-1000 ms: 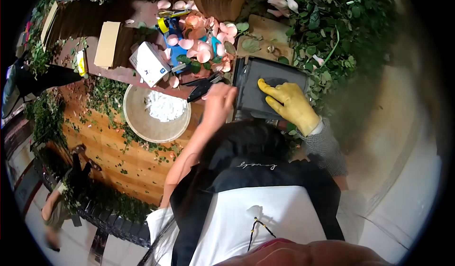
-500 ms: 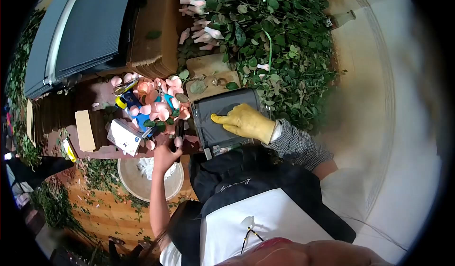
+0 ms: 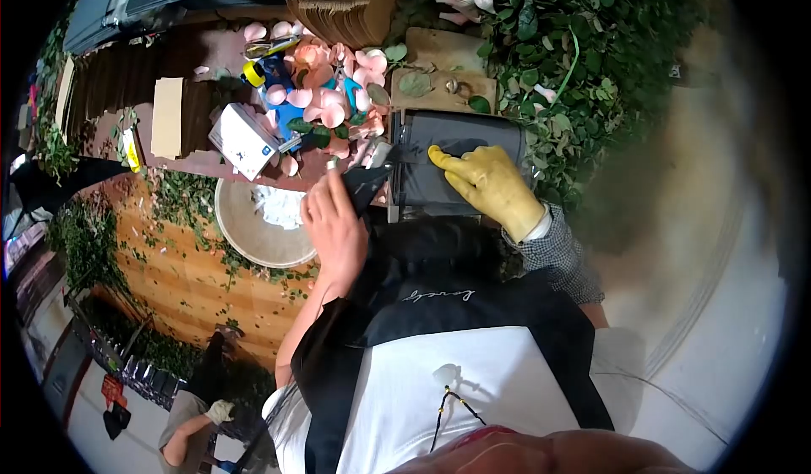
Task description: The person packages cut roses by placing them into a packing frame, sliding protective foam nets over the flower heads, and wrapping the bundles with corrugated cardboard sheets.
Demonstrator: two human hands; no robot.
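Observation:
My left hand is bare, with a small white patch at one fingertip. Its fingers are closed beside a dark, flat piece, which it seems to hold; my thumb is hidden. My right hand wears a yellow glove and rests on a dark grey sheet in a shallow tray, index finger stretched out. Left of the tray lies a heap of pink petals with a few green leaves. Among them are a blue bottle with a yellow cap and a white box.
A round bucket holding white scraps stands below the table edge. Brown cardboard pieces stand at the left. Rose stems with leaves and wrapped pink buds pile up at the back right. Another person is at the lower left.
My head view has shifted, so the table sits higher in the picture. My left hand has come nearer the tray, with the dark piece now beside its fingers. The gloved hand stays on the sheet.

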